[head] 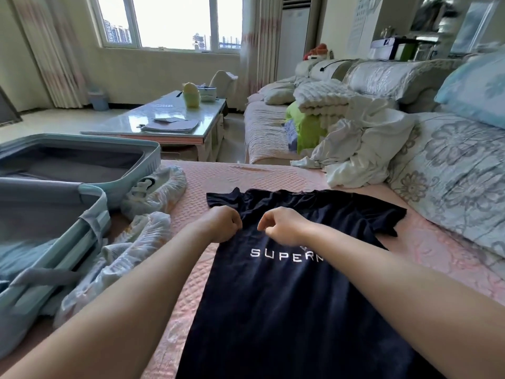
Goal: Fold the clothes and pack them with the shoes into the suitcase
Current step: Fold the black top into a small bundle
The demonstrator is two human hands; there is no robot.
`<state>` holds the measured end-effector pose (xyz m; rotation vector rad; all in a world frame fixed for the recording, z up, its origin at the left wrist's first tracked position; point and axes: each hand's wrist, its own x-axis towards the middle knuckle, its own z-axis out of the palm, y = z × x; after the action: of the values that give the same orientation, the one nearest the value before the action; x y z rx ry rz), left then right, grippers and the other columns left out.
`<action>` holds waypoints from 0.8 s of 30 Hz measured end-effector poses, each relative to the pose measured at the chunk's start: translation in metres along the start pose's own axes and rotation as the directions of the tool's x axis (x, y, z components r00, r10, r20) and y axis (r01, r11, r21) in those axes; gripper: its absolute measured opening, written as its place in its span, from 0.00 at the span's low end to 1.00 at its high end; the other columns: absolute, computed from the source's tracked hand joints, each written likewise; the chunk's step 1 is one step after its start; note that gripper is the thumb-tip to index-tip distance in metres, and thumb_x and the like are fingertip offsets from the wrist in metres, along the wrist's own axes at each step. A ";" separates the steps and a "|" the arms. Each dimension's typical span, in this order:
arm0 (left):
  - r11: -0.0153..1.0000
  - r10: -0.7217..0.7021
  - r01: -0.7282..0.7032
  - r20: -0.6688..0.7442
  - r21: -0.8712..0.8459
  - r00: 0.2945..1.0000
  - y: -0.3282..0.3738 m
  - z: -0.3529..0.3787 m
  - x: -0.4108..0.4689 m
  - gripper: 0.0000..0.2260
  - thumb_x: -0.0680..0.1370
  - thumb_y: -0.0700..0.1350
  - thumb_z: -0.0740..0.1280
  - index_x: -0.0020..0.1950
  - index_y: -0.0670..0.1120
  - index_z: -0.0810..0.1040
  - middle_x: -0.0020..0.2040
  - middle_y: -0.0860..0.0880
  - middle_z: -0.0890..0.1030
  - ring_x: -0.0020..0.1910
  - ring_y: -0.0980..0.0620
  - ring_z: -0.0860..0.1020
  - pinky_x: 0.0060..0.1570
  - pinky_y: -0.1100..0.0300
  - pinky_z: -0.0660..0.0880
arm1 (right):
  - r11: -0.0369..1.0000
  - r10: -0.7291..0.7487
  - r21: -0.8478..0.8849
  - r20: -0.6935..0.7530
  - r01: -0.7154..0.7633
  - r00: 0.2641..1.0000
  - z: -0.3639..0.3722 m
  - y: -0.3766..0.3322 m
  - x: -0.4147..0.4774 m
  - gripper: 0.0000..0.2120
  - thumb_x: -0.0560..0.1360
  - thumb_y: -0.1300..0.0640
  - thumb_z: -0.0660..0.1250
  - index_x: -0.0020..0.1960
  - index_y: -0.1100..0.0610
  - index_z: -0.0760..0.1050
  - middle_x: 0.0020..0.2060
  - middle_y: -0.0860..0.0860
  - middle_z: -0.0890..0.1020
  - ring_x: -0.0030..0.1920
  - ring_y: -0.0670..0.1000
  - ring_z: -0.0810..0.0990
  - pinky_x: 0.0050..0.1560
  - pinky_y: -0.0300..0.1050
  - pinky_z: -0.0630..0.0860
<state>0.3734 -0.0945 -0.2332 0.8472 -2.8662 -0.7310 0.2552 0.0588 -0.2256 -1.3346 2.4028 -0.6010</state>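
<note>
Nearest, a navy T-shirt (287,310) lies flat, print up, on the pink bed cover (191,269). On its chest the left hand (222,224) pinches the fabric at the shirt's edge, while the right hand (282,225) is curled just beside it; whether it holds cloth I cannot tell. Farther left, the open suitcase (153,157) sits beside bagged shoes (149,191), with crumpled white clothes (360,143) beyond on the right.

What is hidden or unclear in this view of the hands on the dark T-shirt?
All in the head view:
T-shirt print: the right forearm covers the end of the word starting SUPER.
The left hand and right hand: fingertips curl under, so a pinch on the cloth cannot be told.
The suitcase: cut off by the left edge.
The nearer plastic bag: its wrinkled film veils the contents.
</note>
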 end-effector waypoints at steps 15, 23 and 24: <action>0.985 -0.089 0.110 -0.153 0.133 0.984 -0.074 0.021 0.172 0.21 0.82 0.46 0.61 0.75 0.49 0.66 0.73 0.46 0.69 0.71 0.42 0.68 0.69 0.48 0.67 | 0.953 0.012 -0.297 -0.176 -0.065 0.984 0.017 0.051 0.191 0.23 0.81 0.59 0.57 0.74 0.46 0.68 0.70 0.54 0.74 0.68 0.58 0.73 0.66 0.51 0.72; 0.935 -0.089 0.148 -0.191 0.322 0.978 -0.072 0.013 0.181 0.14 0.80 0.39 0.61 0.64 0.44 0.76 0.63 0.42 0.78 0.61 0.41 0.78 0.56 0.53 0.74 | 0.942 0.054 -0.320 -0.150 -0.100 0.987 0.030 0.060 0.234 0.17 0.81 0.57 0.59 0.68 0.50 0.73 0.67 0.57 0.74 0.63 0.60 0.76 0.61 0.52 0.75; 0.912 -0.124 0.207 -0.242 0.355 0.962 -0.073 0.007 0.180 0.15 0.80 0.37 0.59 0.65 0.44 0.75 0.64 0.42 0.78 0.62 0.41 0.78 0.56 0.52 0.75 | 0.963 0.022 -0.257 -0.216 -0.079 0.976 0.031 0.056 0.237 0.14 0.80 0.58 0.60 0.64 0.52 0.76 0.63 0.57 0.77 0.61 0.60 0.77 0.60 0.50 0.75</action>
<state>0.2560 -0.2401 -0.2860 1.1469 -2.7978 -0.0761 0.1089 -0.1238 -0.2988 -1.3661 2.7623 -0.4375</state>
